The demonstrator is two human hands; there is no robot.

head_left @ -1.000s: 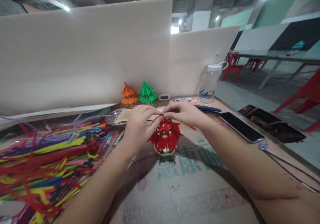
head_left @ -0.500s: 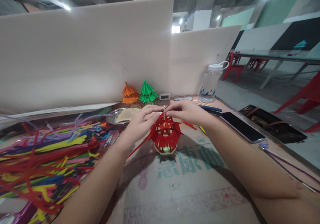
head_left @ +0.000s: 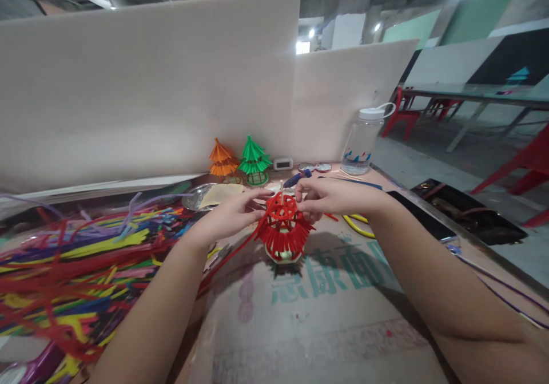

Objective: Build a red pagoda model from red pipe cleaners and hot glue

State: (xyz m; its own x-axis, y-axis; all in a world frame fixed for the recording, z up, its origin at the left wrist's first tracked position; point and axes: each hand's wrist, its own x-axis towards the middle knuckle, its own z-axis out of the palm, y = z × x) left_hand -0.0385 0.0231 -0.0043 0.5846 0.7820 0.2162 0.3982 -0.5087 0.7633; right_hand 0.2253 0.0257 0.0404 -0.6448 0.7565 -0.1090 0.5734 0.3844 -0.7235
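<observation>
A small red pagoda model [head_left: 285,238], made of fuzzy pipe cleaners, stands upright on a pale base in front of me. Its lower roof is fringed, the upper part is an open red ring frame, and a thin stick rises from the top. My left hand [head_left: 231,213] pinches the left side of the upper ring. On the opposite side, the curled fingers of my right hand [head_left: 323,197] grip the ring's edge. A long red pipe cleaner [head_left: 229,258] trails down to the left beneath my left hand. Fingertip contact is partly hidden.
Loose coloured pipe cleaners [head_left: 86,269] cover the left side. Behind are orange [head_left: 223,158] and green [head_left: 255,158] pagodas, a metal dish [head_left: 195,200] and a blue-handled tool [head_left: 298,178]. On the right are a water bottle [head_left: 360,143] and a phone [head_left: 422,218].
Both hands have moved down from the stick's tip to the sides of the upper ring. The right hand has shifted slightly outward, uncovering the blue-handled tool. The pagoda stays in place.
</observation>
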